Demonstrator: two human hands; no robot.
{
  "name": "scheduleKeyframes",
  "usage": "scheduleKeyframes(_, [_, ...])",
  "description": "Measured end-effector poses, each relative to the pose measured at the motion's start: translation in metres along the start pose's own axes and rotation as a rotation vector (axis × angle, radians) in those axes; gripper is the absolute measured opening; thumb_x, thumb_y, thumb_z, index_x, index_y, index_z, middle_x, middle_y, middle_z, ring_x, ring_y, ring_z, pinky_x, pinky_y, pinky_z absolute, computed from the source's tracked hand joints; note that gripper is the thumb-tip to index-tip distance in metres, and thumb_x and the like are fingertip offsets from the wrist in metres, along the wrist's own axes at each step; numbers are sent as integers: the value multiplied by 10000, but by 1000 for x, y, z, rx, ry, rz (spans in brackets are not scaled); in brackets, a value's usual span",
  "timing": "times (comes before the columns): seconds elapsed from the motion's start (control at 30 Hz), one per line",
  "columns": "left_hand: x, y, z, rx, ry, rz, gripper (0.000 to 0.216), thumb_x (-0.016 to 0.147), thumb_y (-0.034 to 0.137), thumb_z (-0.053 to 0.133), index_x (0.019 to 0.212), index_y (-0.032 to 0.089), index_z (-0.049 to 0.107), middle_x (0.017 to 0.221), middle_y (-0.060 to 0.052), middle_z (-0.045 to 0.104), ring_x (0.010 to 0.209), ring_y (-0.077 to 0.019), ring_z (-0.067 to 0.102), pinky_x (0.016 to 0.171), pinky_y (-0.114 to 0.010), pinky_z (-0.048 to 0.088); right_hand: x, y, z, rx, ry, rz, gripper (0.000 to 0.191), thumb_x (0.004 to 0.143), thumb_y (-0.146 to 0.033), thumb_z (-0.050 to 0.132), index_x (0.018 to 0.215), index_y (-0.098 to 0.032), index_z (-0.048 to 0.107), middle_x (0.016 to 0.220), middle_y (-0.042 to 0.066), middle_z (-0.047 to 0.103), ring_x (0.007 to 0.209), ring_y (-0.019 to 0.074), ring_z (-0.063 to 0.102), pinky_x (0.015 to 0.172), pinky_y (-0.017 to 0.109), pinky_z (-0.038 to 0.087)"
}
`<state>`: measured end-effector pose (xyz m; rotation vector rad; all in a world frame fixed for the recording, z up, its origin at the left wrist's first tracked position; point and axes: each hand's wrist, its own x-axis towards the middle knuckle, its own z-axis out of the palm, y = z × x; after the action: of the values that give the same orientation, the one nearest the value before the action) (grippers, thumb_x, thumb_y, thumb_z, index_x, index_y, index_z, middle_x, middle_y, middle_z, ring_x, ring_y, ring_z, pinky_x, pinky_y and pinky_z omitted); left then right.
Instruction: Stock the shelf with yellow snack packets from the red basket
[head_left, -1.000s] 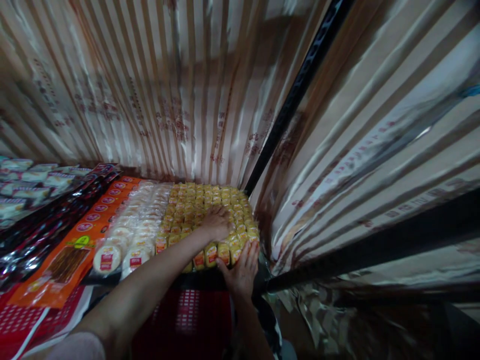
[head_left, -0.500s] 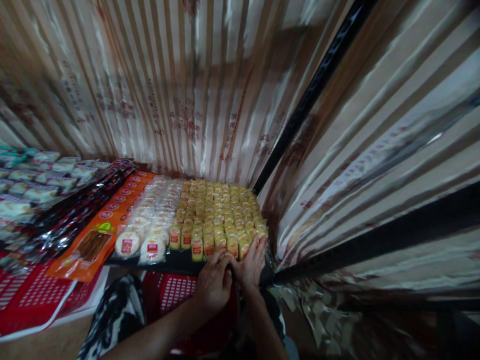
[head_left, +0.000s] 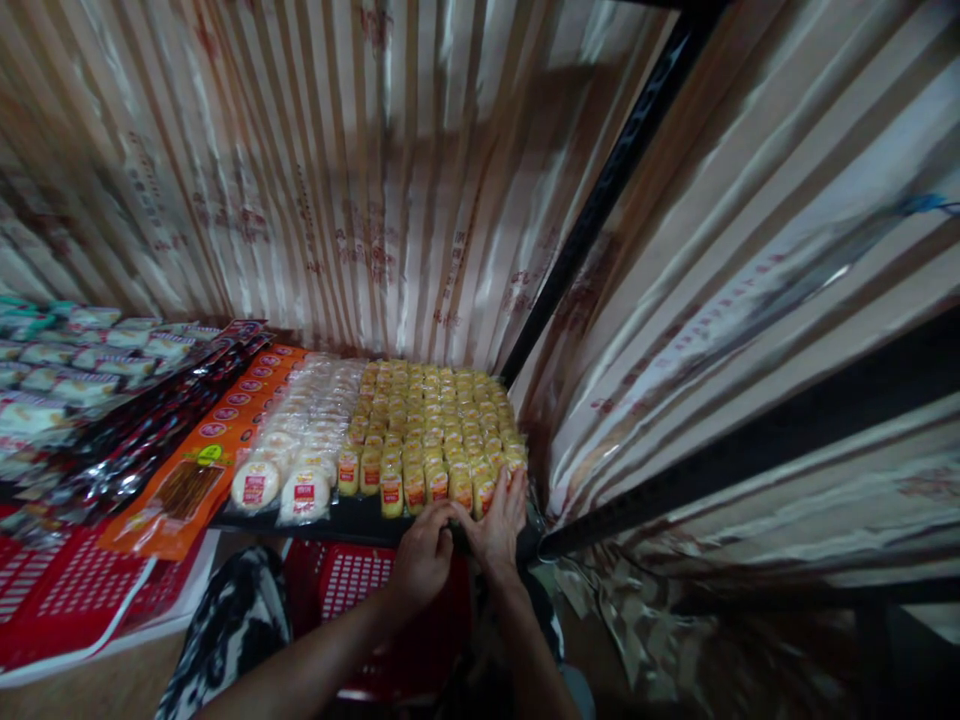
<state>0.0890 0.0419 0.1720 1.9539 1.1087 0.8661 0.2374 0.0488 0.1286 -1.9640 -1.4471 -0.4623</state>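
Note:
Several rows of small yellow packets (head_left: 435, 430) with red labels stand packed on a dark shelf (head_left: 352, 520). My left hand (head_left: 421, 558) is at the shelf's front edge with its fingers curled, knuckles just below the front row; what they hold, if anything, is hidden. My right hand (head_left: 501, 522) lies beside it with fingers stretched upward, flat against the front right packets. The two hands touch each other.
White round packets (head_left: 300, 460) lie left of the yellow ones, then orange packs (head_left: 199, 455), dark packs (head_left: 127, 430) and pale packs (head_left: 52, 370). A red basket (head_left: 352, 590) sits below the shelf. Striped plastic sheeting (head_left: 375, 180) and a black post (head_left: 600, 200) enclose the back and right.
My left hand has drawn back from on top of the yellow packets to the shelf's front edge, beside my right hand. The right hand has stayed at the front right corner.

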Motion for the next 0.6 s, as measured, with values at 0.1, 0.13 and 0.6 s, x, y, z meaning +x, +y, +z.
scheduleKeyframes(0.1, [3,-5,5,-36,-5,-17,339,830,110,351,1068,213,570,1229,-57,588,1177,-168,520,1039,-400,414,0,0,0,24,-4,18,902,811,-659,370,1450,-81,102,1494,248,121,1364,371,136,977,546,305])
scheduleKeyframes(0.13, [3,-6,6,-47,-6,-16,332,839,120,348,1070,208,570,1249,-63,574,1192,-169,507,1051,-404,398,-1,0,0,28,-4,17,897,812,-655,373,1450,-85,102,1496,245,120,1366,369,133,981,547,301])
scheduleKeyframes(0.6, [3,-1,22,-408,44,-71,309,891,216,364,1168,188,498,1280,-110,486,1140,-164,526,979,-339,462,-3,3,6,2,-9,32,794,867,-557,354,1460,-107,80,1506,224,130,1374,360,134,992,538,311])
